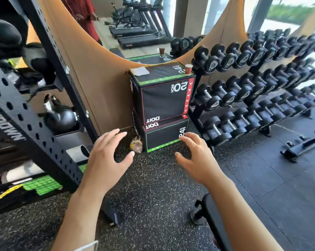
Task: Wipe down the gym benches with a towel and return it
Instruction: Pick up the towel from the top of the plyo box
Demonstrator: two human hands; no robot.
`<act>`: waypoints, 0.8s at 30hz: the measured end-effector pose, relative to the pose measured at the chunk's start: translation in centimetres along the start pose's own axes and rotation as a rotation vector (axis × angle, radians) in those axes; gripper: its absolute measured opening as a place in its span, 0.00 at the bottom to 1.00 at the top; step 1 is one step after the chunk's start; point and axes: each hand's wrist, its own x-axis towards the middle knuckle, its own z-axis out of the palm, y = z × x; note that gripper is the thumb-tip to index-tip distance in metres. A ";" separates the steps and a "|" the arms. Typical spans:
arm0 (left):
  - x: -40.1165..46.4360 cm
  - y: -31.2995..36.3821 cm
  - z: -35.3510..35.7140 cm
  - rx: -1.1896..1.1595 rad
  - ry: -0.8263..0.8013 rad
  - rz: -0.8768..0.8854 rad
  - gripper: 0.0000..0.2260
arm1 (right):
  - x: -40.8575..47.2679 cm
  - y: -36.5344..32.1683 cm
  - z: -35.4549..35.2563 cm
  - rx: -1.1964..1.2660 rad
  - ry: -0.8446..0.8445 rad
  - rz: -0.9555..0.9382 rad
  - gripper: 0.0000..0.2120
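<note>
Both hands were held out over the floor with nothing in them: the left hand (108, 153) had its fingers spread and gently bent, thumb swung wide, and the right hand (194, 156) matched it, fingers parted and relaxed, thumb pointing inward. The towel (139, 71), a small pale folded cloth, lay well apart from the fingers, up on the left rear corner of the top of the upper plyo box (164, 98), close against the tan wall panel (99, 84). That box was a soft-looking black cube with green and red edging and white lettering, and it sat stacked on a lower plyo box (164, 136) of the same make; both fingertips sets appeared in front of the lower one, not touching it. A reddish paper cup (188, 69) stood upright on the right rear corner of the upper box's top. A crumpled clear plastic bag (136, 144) lay on the speckled black rubber floor (153, 187) just beside the lower box's left edge. To the right ran a three-tier dumbbell rack (252, 91) of round black rubber-headed weights with metal handles. To the left stood a black perforated steel rack (50, 124) holding a glossy kettlebell (61, 117). The padded black end of a bench (212, 211) showed under the right forearm.
</note>
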 end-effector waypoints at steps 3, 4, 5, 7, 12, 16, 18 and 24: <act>2.9 -1.5 0.2 -0.001 -0.014 0.035 0.27 | 2.3 -0.4 0.7 -0.063 0.006 0.020 0.29; 3.5 -1.9 0.4 -0.012 -0.015 0.045 0.27 | 2.9 -0.5 1.0 -0.071 0.006 0.022 0.30; 4.0 -2.4 0.6 -0.024 -0.018 0.053 0.28 | 3.4 -0.6 1.2 -0.072 0.008 0.024 0.29; 5.0 -3.3 1.0 -0.037 -0.021 0.058 0.29 | 4.6 -0.6 1.7 -0.082 0.013 0.027 0.29; 7.5 -4.9 2.1 -0.055 -0.032 0.034 0.28 | 7.9 -0.3 2.7 -0.088 0.014 0.020 0.28; 10.8 -5.3 3.3 -0.042 -0.024 0.041 0.27 | 11.3 0.7 2.9 -0.080 0.021 0.012 0.28; 12.8 -5.4 4.2 -0.031 -0.015 0.037 0.27 | 13.3 1.5 2.8 -0.073 0.023 0.006 0.28; 21.0 -4.8 7.3 -0.009 0.006 0.052 0.26 | 21.2 5.2 1.8 -0.051 0.039 0.003 0.28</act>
